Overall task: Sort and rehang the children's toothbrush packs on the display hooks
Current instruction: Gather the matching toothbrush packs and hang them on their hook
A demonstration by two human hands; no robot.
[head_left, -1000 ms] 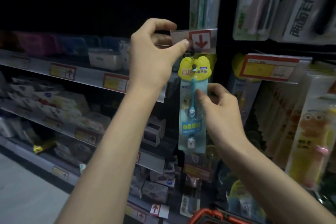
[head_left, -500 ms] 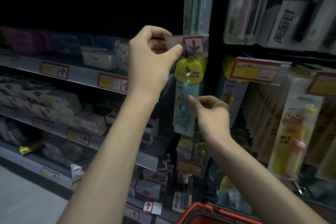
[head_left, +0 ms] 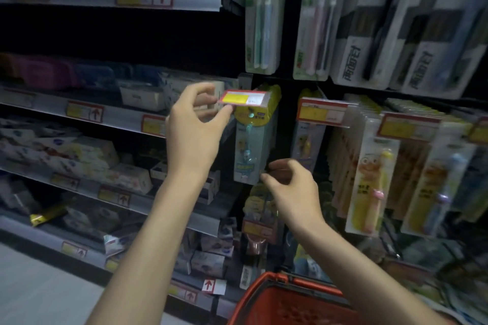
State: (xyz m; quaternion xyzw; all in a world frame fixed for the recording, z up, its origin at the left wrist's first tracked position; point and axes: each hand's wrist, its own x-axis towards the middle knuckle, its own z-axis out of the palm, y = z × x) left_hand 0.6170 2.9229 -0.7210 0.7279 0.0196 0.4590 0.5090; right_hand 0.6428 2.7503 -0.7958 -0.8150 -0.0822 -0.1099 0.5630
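Left hand (head_left: 195, 129) is raised at the left edge of the hook display. Its thumb and fingertips pinch a red-and-yellow price tag (head_left: 244, 98) and hold it tilted, face turned upward. Directly under that tag hangs the children's toothbrush pack (head_left: 252, 150), a pale blue card with a rounded yellow header. It is the front one in a row of matching packs on the display's leftmost column, and the hook itself is hidden behind the tag. Right hand (head_left: 293, 190) sits lower with its fingers curled, thumb and forefinger tips at the pack's lower right corner. Through the blur I cannot tell whether they grip the card or only touch it.

Just right of this column, a second price tag (head_left: 323, 111) fronts another row of yellow-topped packs (head_left: 307, 145). Further right hang yellow cartoon-figure toothbrush packs (head_left: 369, 187). Adult toothbrush packs (head_left: 261, 21) hang along the display's top edge. Beside the display's left edge, shelves (head_left: 118, 119) carry white boxes (head_left: 87, 155), and a yellow tube (head_left: 48, 215) lies on a lower shelf. A red shopping basket (head_left: 280, 306) sits at the bottom edge of the view, between the two forearms.
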